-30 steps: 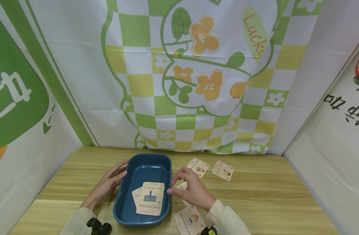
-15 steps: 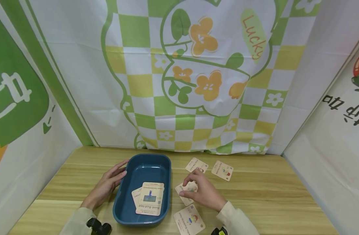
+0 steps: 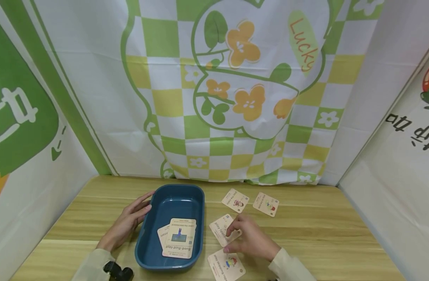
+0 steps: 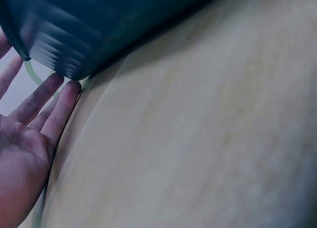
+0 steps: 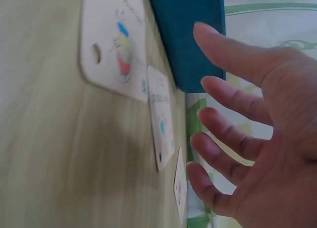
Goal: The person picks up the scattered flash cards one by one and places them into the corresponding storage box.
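My left hand (image 3: 127, 220) rests with its fingers against the left side of a dark blue tray (image 3: 149, 234). In the left wrist view, straight fingertips touch the wall of the tray (image 4: 69, 44). Inside the tray lie several overlapping picture cards, the top one a "play ping-pong" card (image 3: 179, 238). My right hand (image 3: 251, 239) hovers over a "play football" card (image 3: 219, 230), fingers spread and holding nothing. The right wrist view shows that hand (image 5: 257, 129) apart from the cards. Just below lies another card with a small colourful figure (image 3: 228, 265), partly overlapped by the thumb.
Two more cards lie farther back on the wooden table (image 3: 316, 234): one card with a reddish figure (image 3: 235, 200) and one card at the right (image 3: 266, 203). A checkered curtain (image 3: 235, 156) hangs along the back edge, and printed white cloth walls (image 3: 393, 203) stand on both sides.
My right hand has moved away from the tray's right rim, rightward and toward me, uncovering the football card and the card behind it. The left hand and tray have stayed put.
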`<control>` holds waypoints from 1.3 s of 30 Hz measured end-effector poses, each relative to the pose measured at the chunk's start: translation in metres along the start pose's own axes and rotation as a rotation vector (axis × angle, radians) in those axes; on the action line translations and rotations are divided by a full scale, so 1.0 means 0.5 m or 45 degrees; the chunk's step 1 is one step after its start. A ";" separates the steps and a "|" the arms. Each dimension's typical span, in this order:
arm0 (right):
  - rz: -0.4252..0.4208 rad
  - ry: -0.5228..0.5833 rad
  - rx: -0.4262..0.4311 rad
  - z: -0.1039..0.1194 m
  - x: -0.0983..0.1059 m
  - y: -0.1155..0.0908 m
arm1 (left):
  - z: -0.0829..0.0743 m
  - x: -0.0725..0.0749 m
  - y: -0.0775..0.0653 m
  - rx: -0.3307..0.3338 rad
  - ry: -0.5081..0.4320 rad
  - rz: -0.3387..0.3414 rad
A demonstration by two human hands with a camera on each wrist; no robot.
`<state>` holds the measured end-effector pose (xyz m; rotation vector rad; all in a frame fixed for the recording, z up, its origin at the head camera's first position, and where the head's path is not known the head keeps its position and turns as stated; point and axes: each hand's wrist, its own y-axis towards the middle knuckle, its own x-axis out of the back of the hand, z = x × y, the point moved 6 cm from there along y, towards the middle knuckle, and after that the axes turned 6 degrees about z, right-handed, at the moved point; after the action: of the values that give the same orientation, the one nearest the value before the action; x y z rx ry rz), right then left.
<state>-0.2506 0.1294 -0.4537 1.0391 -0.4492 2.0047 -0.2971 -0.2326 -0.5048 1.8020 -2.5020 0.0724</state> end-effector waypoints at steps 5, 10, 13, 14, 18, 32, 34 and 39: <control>0.099 -0.024 0.008 -0.010 -0.011 -0.015 | 0.000 -0.001 -0.001 -0.002 0.003 0.000; 0.161 -0.058 -0.002 -0.015 -0.020 -0.026 | 0.000 0.000 -0.002 -0.002 0.001 -0.001; 0.192 -0.110 -0.011 -0.018 -0.026 -0.030 | -0.001 0.000 -0.002 -0.012 -0.002 0.006; 0.204 -0.135 -0.011 -0.018 -0.029 -0.031 | -0.001 0.000 -0.002 -0.014 -0.006 0.007; 0.233 -0.200 -0.002 -0.021 -0.036 -0.036 | 0.000 0.000 -0.002 -0.020 -0.017 0.010; 0.249 -0.229 -0.014 -0.020 -0.035 -0.047 | 0.000 0.000 -0.001 0.006 -0.006 -0.006; 0.239 -0.236 -0.014 -0.020 -0.033 -0.050 | 0.000 0.000 -0.001 0.011 -0.005 -0.007; 0.210 -0.243 -0.003 -0.018 -0.030 -0.057 | 0.001 0.000 -0.001 0.009 -0.007 -0.001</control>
<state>-0.2276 0.1450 -0.4726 1.2325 -0.6577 2.0557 -0.2966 -0.2329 -0.5052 1.8085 -2.5078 0.0761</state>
